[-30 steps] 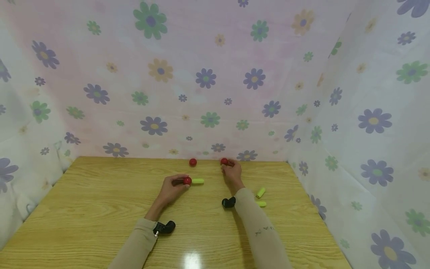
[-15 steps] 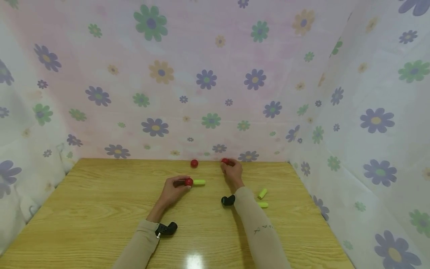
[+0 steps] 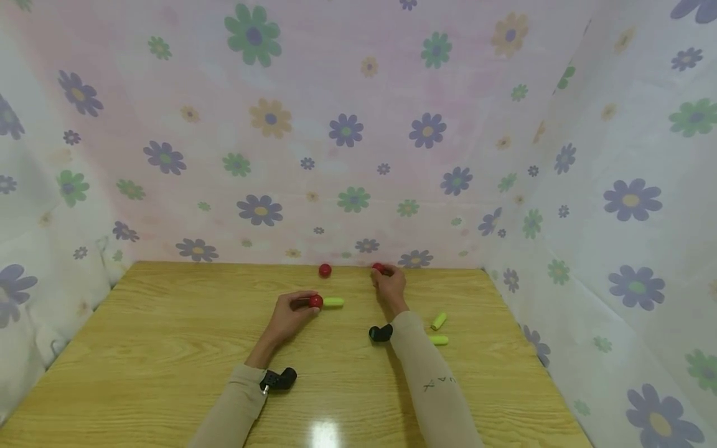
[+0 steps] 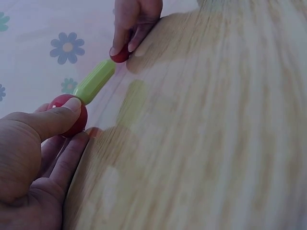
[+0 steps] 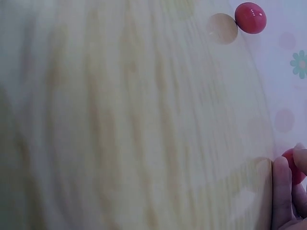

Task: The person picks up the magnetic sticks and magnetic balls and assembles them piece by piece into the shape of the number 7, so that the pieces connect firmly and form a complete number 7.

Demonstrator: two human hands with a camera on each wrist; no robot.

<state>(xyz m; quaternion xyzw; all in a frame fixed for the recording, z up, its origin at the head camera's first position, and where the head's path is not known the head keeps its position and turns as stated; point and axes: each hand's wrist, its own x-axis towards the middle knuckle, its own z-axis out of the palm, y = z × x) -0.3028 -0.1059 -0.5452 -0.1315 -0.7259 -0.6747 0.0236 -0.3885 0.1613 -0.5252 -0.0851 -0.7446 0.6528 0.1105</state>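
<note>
My left hand point(image 3: 288, 317) pinches a glossy red ball point(image 3: 316, 301) between thumb and fingers, low over the wooden table. A lime-green ribbed stick point(image 4: 96, 81) extends from that ball, away from the palm and toward the right in the head view. Near the table's back edge, my right hand point(image 3: 390, 286) pinches another red ball point(image 3: 378, 267), partly covered by the fingers; the right wrist view catches only a slice of this ball point(image 5: 293, 165) at its edge. A third red ball point(image 3: 325, 270) rests by the back edge, left of my right hand.
Two loose lime-green sticks lie to the right of my right forearm: one angled stick point(image 3: 439, 321) and one stick point(image 3: 440, 340) partly hidden by the sleeve. Flower-patterned cloth point(image 3: 302, 205) rises behind the wooden table point(image 3: 168, 336) and along both sides.
</note>
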